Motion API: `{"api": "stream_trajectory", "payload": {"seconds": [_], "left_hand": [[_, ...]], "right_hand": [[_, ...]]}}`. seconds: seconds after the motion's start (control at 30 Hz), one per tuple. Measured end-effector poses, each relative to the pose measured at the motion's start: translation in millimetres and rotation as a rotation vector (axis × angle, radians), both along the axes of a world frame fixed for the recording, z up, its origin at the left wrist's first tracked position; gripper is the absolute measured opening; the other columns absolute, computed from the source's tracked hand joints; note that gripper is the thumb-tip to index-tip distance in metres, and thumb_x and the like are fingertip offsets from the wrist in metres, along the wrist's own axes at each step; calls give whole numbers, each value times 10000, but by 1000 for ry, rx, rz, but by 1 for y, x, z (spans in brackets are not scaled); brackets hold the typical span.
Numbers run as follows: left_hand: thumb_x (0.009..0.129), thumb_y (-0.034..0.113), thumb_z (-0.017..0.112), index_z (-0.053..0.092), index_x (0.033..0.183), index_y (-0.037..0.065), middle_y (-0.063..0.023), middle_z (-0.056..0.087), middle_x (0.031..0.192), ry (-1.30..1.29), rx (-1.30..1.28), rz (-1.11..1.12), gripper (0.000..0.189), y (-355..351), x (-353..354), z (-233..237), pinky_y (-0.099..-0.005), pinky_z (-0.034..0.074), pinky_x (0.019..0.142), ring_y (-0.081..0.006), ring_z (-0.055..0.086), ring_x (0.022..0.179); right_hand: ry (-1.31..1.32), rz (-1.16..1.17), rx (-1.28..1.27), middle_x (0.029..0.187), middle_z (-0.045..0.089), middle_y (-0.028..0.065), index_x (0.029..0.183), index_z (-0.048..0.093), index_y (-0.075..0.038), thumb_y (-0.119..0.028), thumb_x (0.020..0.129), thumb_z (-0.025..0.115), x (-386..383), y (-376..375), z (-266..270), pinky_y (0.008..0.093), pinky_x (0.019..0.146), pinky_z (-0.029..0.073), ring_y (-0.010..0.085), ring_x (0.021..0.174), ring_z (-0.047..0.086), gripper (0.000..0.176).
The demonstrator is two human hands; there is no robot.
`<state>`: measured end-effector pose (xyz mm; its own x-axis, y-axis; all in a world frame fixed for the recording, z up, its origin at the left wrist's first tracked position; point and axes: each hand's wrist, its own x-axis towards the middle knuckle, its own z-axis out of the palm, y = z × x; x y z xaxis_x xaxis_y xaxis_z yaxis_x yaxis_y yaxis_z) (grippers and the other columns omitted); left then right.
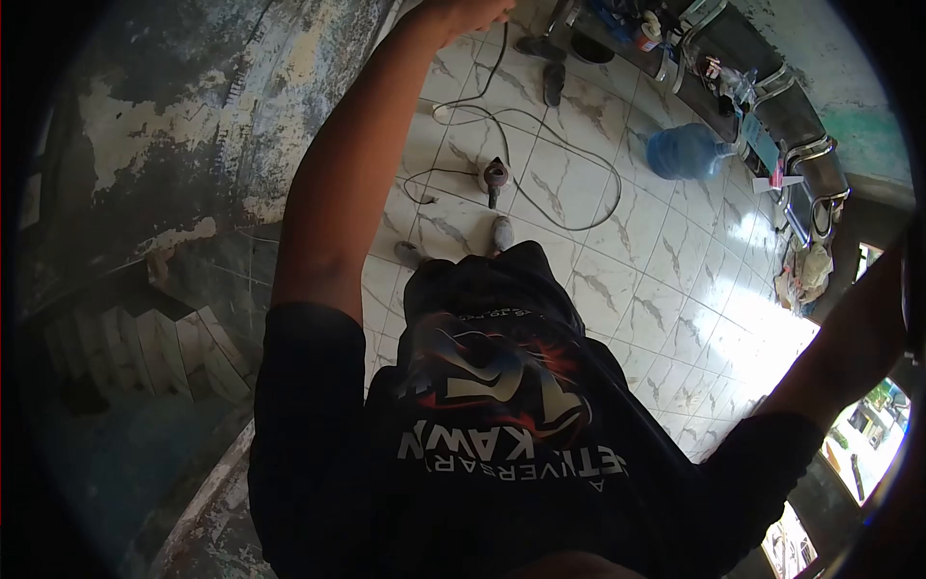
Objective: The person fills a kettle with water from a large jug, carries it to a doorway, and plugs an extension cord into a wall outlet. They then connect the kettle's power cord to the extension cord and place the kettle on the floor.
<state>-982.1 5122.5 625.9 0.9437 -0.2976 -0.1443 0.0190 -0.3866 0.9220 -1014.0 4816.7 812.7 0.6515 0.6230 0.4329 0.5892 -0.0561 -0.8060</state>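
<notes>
My left arm reaches up and forward, and my left hand (473,13) is cut by the top edge. Its fingers are curled closed, and what they hold lies mostly outside the frame. A dark cable (501,58) runs down from right at the fingers to the floor. My right forearm (854,333) stretches to the right edge, with its hand out of view. A thin dark object (907,309) shows at that edge. On the floor ahead of my feet sits a small corded power tool (495,176), with loops of cord (617,183) around it.
A peeling wall (251,106) rises on the left, with stacked tiles (183,352) below. On the right, a blue water jug (685,152) lies on the tiled floor (617,261) by a row of metal seats (752,63) holding assorted items. Sandals (553,85) lie ahead.
</notes>
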Motion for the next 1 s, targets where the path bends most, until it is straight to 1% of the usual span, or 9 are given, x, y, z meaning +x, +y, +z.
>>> {"api": "stream_trajectory", "payload": {"seconds": [0.07, 0.17, 0.4, 0.53, 0.6, 0.67, 0.7, 0.9, 1.0], "left_hand": [[986, 362, 598, 412, 1412, 14, -198, 596, 1249, -161, 30, 326, 580, 9, -44, 13, -384, 536, 810, -272, 626, 1067], [954, 329, 653, 243, 1528, 18, -246, 475, 1431, -38, -106, 118, 771, 43, -74, 23, -421, 526, 893, -327, 560, 1219], [866, 476, 739, 378, 1438, -3, -150, 578, 1230, -82, -475, 240, 828, 100, -164, 65, -367, 511, 898, -224, 603, 1075], [863, 332, 766, 539, 1301, -8, -100, 676, 1042, -235, -444, 393, 599, 193, -182, 36, -297, 519, 865, -172, 655, 955], [852, 141, 773, 649, 1018, -30, -53, 686, 926, -333, -435, 516, 269, 231, -201, 49, -236, 514, 830, -127, 648, 871], [848, 124, 784, 653, 1063, 7, -31, 684, 978, -353, -557, 427, 277, 279, -216, 55, -262, 515, 791, -113, 632, 877], [851, 141, 786, 660, 1071, 37, -29, 692, 1000, -340, 67, 493, 274, 299, -230, 84, -266, 520, 786, -112, 636, 896], [747, 108, 814, 648, 1064, 6, -107, 714, 903, -642, 332, 473, 372, 393, -257, 178, -306, 535, 740, -191, 686, 794], [735, 100, 815, 642, 1114, 35, -97, 719, 915, -795, 491, 577, 421, 427, -260, 210, -320, 533, 755, -194, 690, 806]], "right_hand": [[102, 183, -16, 1376, 511, 276, 1248, 479, 41, -211, 818, 402, 3, 22, -6, 426, 1047, 413, 341, 1264, 520, 505], [325, 449, -57, 1395, 505, 266, 1269, 475, 45, -182, 804, 420, 8, 77, -36, 423, 1070, 396, 335, 1291, 507, 520], [377, 398, -157, 1094, 510, 167, 1360, 328, 55, -660, 996, 317, -22, 269, -99, 339, 892, 461, 227, 996, 534, 801], [235, 381, -183, 1007, 553, 169, 1108, 467, 17, -696, 988, 223, -46, 355, -108, 384, 741, 501, 257, 846, 580, 762], [27, 185, -158, 1139, 680, 232, 1189, 592, -8, -531, 1033, 323, -66, 389, -109, 409, 940, 494, 347, 1018, 675, 609], [-163, 200, -319, 941, 706, 207, 1203, 606, -59, -541, 941, 550, -54, 417, -117, 436, 807, 530, 373, 887, 692, 551], [-252, 220, -431, 859, 703, 182, 1173, 632, -63, -508, 926, 594, -59, 430, -93, 432, 748, 531, 368, 817, 694, 511], [-635, 231, -52, 908, 595, 121, 1020, 669, -49, -289, 887, 741, -80, 541, -18, 378, 767, 481, 271, 833, 607, 283], [51, 602, 92, 882, 572, 49, 1153, 563, 10, -244, 936, 703, -79, 592, -3, 270, 723, 448, 94, 830, 517, 362]]}}
